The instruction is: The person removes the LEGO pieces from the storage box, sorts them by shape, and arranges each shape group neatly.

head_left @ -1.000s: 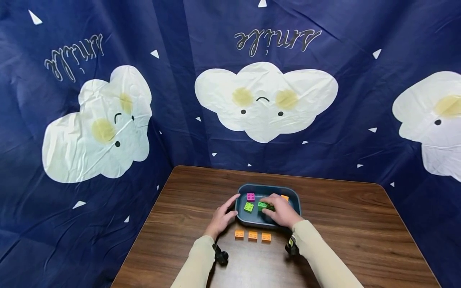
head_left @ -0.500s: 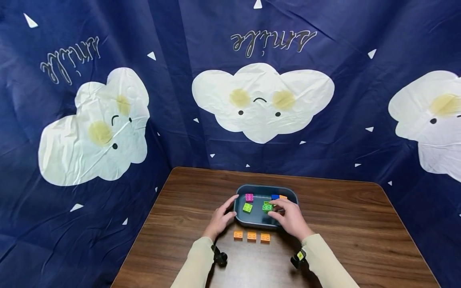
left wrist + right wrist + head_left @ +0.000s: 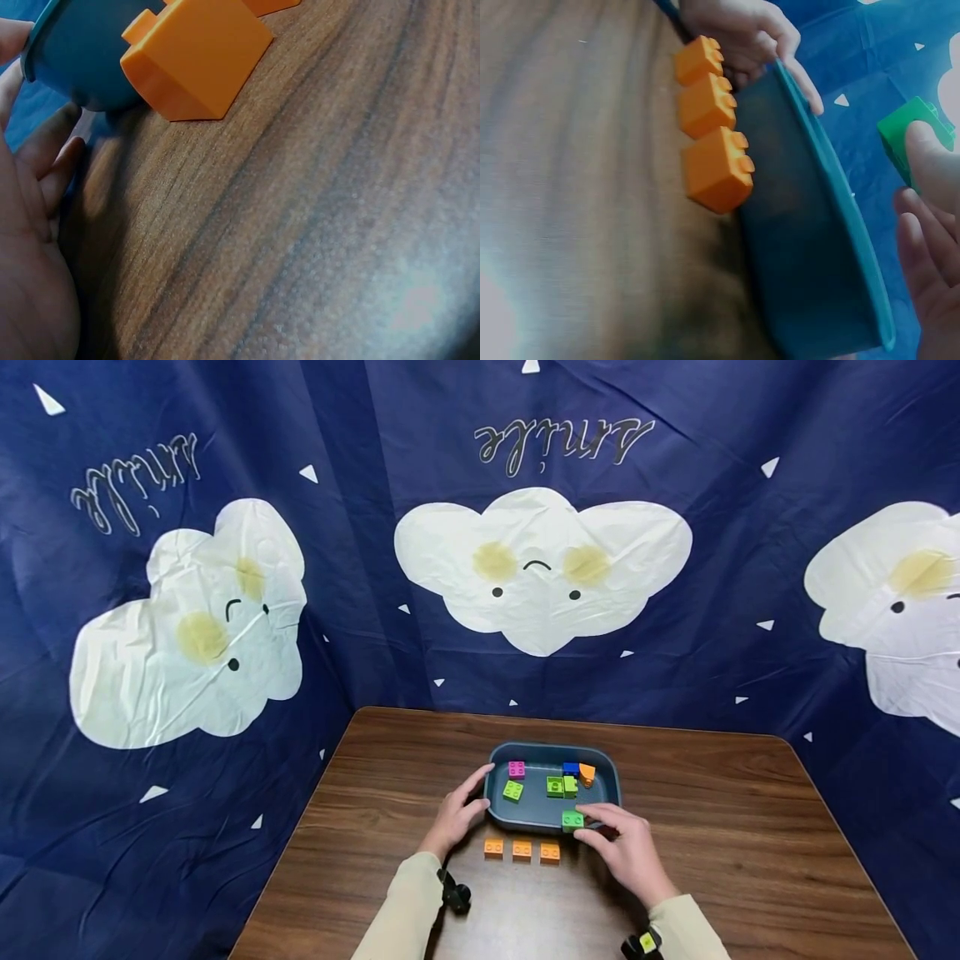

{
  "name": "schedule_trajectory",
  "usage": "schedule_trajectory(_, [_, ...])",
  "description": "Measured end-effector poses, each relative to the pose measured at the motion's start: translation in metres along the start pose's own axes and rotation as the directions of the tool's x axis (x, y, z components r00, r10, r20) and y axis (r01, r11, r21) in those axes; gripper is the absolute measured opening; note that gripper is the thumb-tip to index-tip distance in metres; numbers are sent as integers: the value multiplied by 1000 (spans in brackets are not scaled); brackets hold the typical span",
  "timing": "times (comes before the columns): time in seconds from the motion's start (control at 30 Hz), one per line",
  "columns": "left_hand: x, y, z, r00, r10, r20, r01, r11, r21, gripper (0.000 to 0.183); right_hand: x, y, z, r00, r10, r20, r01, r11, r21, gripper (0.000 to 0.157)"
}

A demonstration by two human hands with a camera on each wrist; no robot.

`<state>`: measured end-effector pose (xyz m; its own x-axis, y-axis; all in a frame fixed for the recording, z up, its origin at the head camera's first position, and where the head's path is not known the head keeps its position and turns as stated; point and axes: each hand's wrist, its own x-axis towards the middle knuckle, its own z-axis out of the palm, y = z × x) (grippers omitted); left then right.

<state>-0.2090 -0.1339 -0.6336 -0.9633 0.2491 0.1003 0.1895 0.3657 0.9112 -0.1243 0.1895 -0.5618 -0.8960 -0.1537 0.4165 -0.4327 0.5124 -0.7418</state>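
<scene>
A dark teal tray [image 3: 525, 817] lies on the table with toy building bricks inside. My right hand [image 3: 628, 852] pinches a green building brick [image 3: 572, 821] between thumb and fingers, over the tray's near edge. In the right wrist view the green brick [image 3: 915, 135] is held clear of the rim. My left hand [image 3: 453, 820] rests against the tray's left end, thumb and forefinger spread along it; in the left wrist view its other fingers lie beside the wall. Three orange bricks [image 3: 522, 850] stand in a row on the table before the tray.
Inside the tray are a magenta brick [image 3: 517, 770], a lime brick [image 3: 513, 791], two more lime pieces [image 3: 555, 787] side by side, a blue brick [image 3: 571, 769] and an orange curved piece [image 3: 587, 775]. A blue cloth [image 3: 360, 635] with white clouds hangs behind the wooden table [image 3: 720, 827].
My right hand has taken the green brick from among the tray's bricks and drawn it toward me and to the right, uncovering the lime, blue and orange pieces. The left hand stays at the tray.
</scene>
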Motion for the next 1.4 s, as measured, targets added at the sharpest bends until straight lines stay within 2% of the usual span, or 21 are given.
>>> schedule_trajectory(0.23, [1,0,0,1000,-1,-1,1,1000,-9,64,-30,6,9,999,18,-27,-17,999,36,36])
schedule_trajectory(0.3, [0,4,-2,1000,8,-2,-8,1000,-12,63,-37,8,12,999,31,-38,-30,999,17,37])
schedule_trajectory(0.43, [1,3,-2,1000,18,-4,-18,1000,-10,62,-45,15,17,997,60,-54,-62,998,-34,39])
schedule_trajectory(0.5, [0,4,-2,1000,7,2,-7,1000,-1,63,-47,20,19,994,98,-50,-101,994,-50,38])
schedule_trajectory(0.53, [1,-1,-1,1000,7,0,-7,1000,5,63,-48,22,20,992,117,-48,-119,991,-61,37])
schedule_trajectory(0.7, [-1,1,-1,1000,-13,6,13,1000,10,64,-52,33,24,983,182,-31,-184,976,-115,34])
schedule_trajectory(0.93, [-2,2,0,1000,-17,7,17,1000,3,63,-55,45,30,987,148,-54,-154,979,-134,33])
schedule_trajectory(1.2, [-1,0,0,1000,-9,-3,9,999,-31,62,-55,50,33,986,152,-66,-160,977,-138,33])
schedule_trajectory(1.4, [0,0,0,1000,-6,8,6,1000,-6,63,-55,52,34,991,112,-71,-123,977,-176,35])
